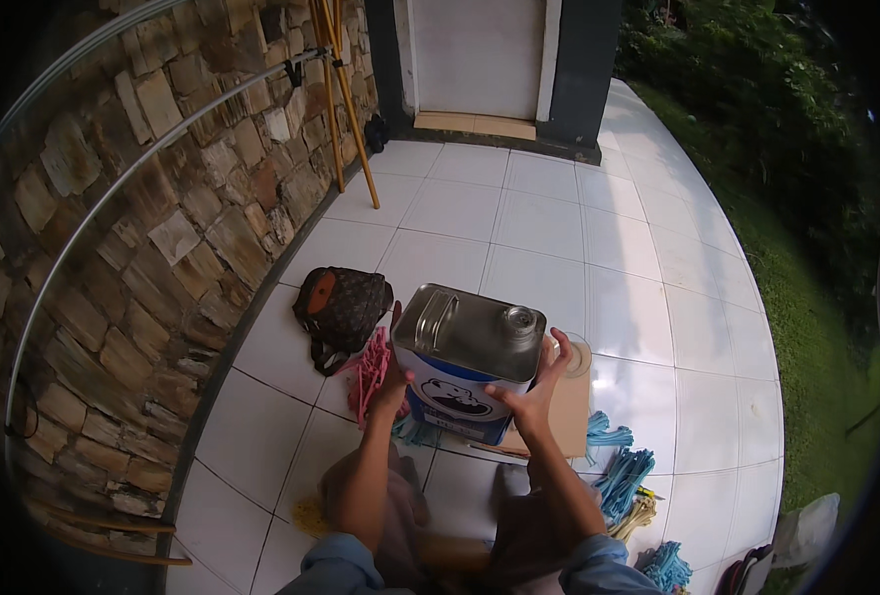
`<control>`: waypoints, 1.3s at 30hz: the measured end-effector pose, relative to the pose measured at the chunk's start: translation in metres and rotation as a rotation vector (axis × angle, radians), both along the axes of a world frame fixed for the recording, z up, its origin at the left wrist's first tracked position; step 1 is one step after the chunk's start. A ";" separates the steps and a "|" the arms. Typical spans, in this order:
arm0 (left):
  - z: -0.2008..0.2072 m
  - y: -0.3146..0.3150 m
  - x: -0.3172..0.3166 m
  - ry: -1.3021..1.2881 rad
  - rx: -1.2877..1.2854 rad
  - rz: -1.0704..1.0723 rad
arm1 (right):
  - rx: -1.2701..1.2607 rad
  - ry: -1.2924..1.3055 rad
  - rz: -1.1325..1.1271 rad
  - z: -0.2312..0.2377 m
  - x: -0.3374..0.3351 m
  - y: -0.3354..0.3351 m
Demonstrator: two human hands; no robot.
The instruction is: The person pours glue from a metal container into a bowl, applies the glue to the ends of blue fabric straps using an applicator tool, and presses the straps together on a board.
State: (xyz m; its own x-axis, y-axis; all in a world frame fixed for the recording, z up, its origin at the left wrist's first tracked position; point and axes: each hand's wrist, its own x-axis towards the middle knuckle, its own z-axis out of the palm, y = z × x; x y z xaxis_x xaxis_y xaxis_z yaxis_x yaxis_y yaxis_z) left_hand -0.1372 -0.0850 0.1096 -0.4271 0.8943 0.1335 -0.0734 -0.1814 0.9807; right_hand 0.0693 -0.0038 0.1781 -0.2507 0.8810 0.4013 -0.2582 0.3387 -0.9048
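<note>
Between my two hands is a large rectangular metal can (472, 342) with a bare silver top, a round cap at its far right and a blue and white printed front. My left hand (390, 389) presses against its left side. On the right side, my right hand (537, 389) grips it with the thumb on the front and fingers along the edge. Under and beside the can lies a flat brown cardboard sheet (565, 402). Next to my left hand rests a bundle of pink cords (369, 375). Some light blue cords (415, 432) show beneath the can.
A brown patterned bag (346, 309) sits at the left. Blue cord bundles (626, 481) and cream cords (634, 518) lie at the right. A stone wall (152, 248) borders the left side, with wooden poles (353, 119) against it. Grass (807, 367) edges the tiled floor.
</note>
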 end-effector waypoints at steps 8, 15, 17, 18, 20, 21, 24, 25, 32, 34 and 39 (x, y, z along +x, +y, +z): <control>0.007 0.015 0.025 -0.165 0.099 -0.057 | -0.147 0.031 0.048 0.003 0.017 0.006; 0.058 0.033 0.055 0.195 0.250 0.018 | -0.147 0.101 0.004 -0.039 0.038 0.022; 0.067 0.047 0.053 0.363 0.208 0.013 | -0.211 0.107 -0.014 -0.062 0.042 0.029; 0.073 0.052 0.048 0.529 0.163 0.042 | -0.311 0.002 0.048 -0.070 0.039 0.032; 0.083 0.066 0.038 0.698 0.082 0.021 | -0.418 -0.078 0.104 -0.071 0.033 0.033; 0.092 0.074 0.036 0.801 0.058 -0.012 | -0.552 -0.030 0.148 -0.066 0.028 0.031; 0.116 0.106 0.040 0.967 -0.013 -0.147 | -0.699 0.067 0.184 -0.065 0.024 0.034; 0.128 0.116 0.048 0.963 -0.098 -0.208 | -0.722 0.132 0.153 -0.066 0.023 0.037; 0.149 0.177 0.082 1.187 -0.270 -0.363 | -0.847 0.360 0.087 -0.071 0.026 0.055; 0.150 0.193 0.099 1.269 -0.324 -0.377 | -0.849 0.416 0.171 -0.079 0.034 0.065; 0.154 0.220 0.125 1.413 -0.439 -0.434 | -0.910 0.562 0.211 -0.086 0.035 0.068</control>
State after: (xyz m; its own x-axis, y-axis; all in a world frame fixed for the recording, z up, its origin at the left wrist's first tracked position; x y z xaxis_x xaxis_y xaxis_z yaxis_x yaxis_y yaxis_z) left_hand -0.0117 0.1352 0.2634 0.1115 0.9881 -0.1063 0.9617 -0.0803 0.2619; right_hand 0.1047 0.0641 0.0924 -0.4160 0.8666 -0.2754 -0.6875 -0.4980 -0.5286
